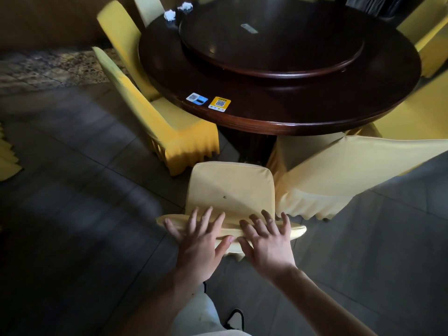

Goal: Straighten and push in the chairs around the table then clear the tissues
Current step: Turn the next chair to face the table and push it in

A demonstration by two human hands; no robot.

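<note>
Beyond the fingers, the round dark surface (278,110) is spreading wide, a turntable (271,44) sitting on it. Just ahead of the fingers, the yellow-covered chair (230,187) is standing with its seat short of the rim. Both arms are reaching forward and down, side by side. The left hand (198,246) is lying flat on the top of the chair back, fingers (206,217) spread and straight. The right hand (269,243) is resting beside it, its fingers likewise splayed over the fabric. Far past the fingers, two crumpled tissues (169,15) are lying at the surface's far edge.
</note>
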